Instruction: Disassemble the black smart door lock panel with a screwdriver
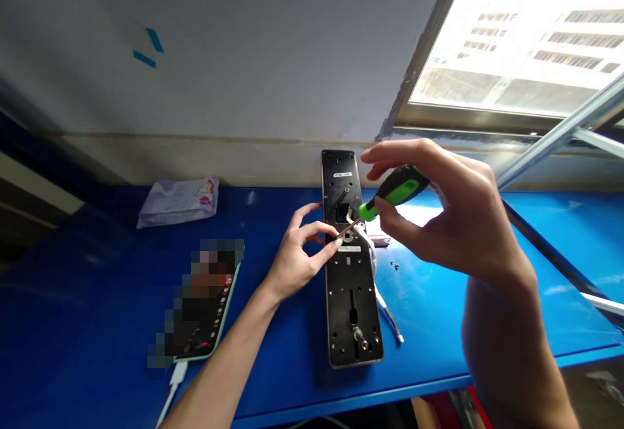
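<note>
A long black door lock panel [347, 299] lies on the blue table with its inner side up, showing screw holes, metal posts and a square-holed hub [347, 237]. My right hand [453, 214] grips a green and black screwdriver [402, 188] by its handle, tilted so that the shaft runs down left toward the hub. At the shaft's tip, the thumb and index finger of my left hand [305, 250] pinch together over the panel. What sits between those fingertips is too small to make out. A white-sleeved cable [373, 257] leaves the panel and hangs over its right side.
Several tiny dark screws [395, 265] lie right of the panel. To the left are a phone [207, 325] with a white charging cable [170, 396] and a lilac soft pack [180, 201]. Metal frame bars [560, 131] cross at the right, below a window [511, 45].
</note>
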Action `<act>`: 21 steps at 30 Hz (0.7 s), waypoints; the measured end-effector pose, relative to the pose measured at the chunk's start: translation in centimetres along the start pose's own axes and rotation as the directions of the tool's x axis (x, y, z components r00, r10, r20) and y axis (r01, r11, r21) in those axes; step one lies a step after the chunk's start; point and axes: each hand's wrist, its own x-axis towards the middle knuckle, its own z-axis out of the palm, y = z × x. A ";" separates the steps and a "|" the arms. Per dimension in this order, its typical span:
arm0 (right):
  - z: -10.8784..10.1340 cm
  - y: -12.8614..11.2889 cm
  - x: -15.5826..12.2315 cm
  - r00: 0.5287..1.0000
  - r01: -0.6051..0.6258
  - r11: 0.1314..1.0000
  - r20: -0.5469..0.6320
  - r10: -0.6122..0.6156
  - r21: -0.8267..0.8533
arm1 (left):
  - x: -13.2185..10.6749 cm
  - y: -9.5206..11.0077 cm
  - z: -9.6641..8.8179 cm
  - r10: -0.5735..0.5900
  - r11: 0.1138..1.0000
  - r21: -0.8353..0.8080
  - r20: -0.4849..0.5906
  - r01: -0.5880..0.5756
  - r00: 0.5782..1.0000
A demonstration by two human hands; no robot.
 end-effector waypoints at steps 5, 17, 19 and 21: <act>0.0 0.0 -0.1 1.000 0.000 1.000 -0.005 0.001 0.014 | 0.0 0.3 0.1 -0.052 0.996 -0.078 0.007 0.053 0.999; -2.9 0.3 -0.9 0.998 -0.045 0.999 -0.053 0.043 -0.030 | 0.1 1.4 -0.2 0.212 0.964 0.219 -0.280 -0.152 0.936; -4.0 0.3 -1.0 0.997 -0.084 0.995 -0.003 0.083 -0.051 | 0.1 2.4 0.0 0.358 0.900 0.348 -0.242 -0.264 0.902; -5.0 0.4 -1.3 0.991 -0.117 0.989 0.058 0.122 -0.094 | 0.2 3.7 0.3 0.482 0.816 0.413 -0.099 -0.405 0.871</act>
